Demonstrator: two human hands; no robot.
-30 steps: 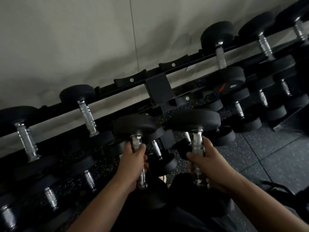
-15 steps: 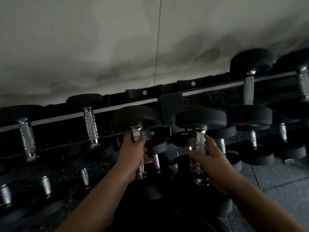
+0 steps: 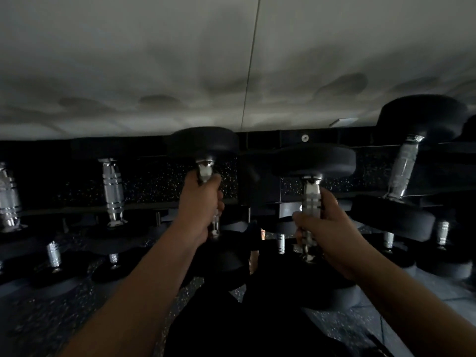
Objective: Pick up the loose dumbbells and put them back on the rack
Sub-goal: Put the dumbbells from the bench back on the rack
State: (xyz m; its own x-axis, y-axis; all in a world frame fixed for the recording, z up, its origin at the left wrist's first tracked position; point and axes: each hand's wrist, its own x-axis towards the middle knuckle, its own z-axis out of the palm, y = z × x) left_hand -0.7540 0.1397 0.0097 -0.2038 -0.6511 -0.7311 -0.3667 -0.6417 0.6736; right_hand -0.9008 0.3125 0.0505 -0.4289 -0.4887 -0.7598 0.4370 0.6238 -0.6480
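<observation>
My left hand (image 3: 199, 204) grips the chrome handle of a black dumbbell (image 3: 204, 141); its far head is level with the rack's top rail (image 3: 288, 137). A second, wider black dumbbell (image 3: 315, 161) has my right hand (image 3: 325, 228) wrapped round its handle, slightly lower and to the right. Both dumbbells point away from me, over the gap in the rack's top tier. Their near heads are dark and hard to make out below my hands.
Racked dumbbells sit on the top tier to the left (image 3: 112, 191) and to the right (image 3: 404, 166). Lower tiers hold several more dumbbells (image 3: 54, 253). A pale wall (image 3: 231, 60) rises behind the rack. Speckled rubber floor (image 3: 438, 318) lies at lower right.
Both hands have lifted the dumbbells up and forward toward the rack's top tier. The view has tilted up, so the rack sits lower in the frame.
</observation>
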